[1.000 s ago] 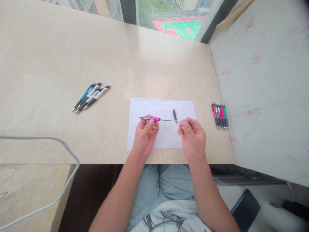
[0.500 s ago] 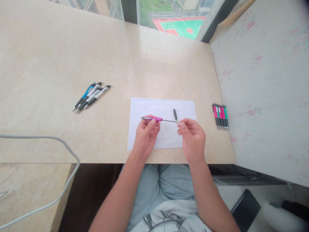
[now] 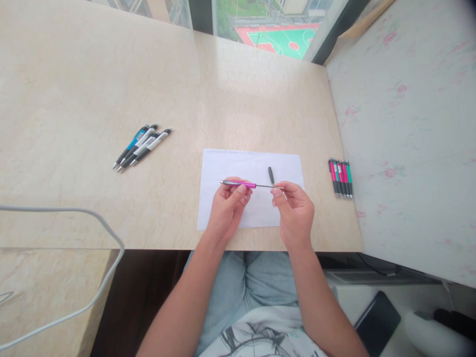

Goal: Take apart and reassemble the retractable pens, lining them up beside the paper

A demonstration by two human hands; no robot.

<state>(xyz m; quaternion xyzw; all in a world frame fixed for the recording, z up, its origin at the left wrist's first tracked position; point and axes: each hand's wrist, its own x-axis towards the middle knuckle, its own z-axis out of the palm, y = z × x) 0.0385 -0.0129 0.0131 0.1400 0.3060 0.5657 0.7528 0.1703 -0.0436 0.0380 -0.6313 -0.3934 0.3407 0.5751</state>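
The left hand (image 3: 227,208) has its grip closed around a slim magenta plastic pen barrel (image 3: 248,185), held level above the paper, its silvery end pointing left. Pale marks on the barrel are too small to read. A thin dark refill (image 3: 262,186) projects from its right end towards the right hand (image 3: 297,213), whose grip is narrow, thumb and fingertips pinching a small silvery coil-like spring (image 3: 277,188) at the refill's end.

Below lies a rectangular white paper sheet (image 3: 256,213) with a faint line of print (image 3: 230,151) along its far edge, illegible here. A black tapered tube (image 3: 270,173) rests on it, just beyond the right hand. On the beige marbled tabletop (image 3: 260,109), blue and white pens with black front ends (image 3: 151,144) are fanned out at left, their pale labels unreadable; pink and green pens with black front ends (image 3: 344,177) lie in a row at right, one bearing a whitish label, also unreadable.
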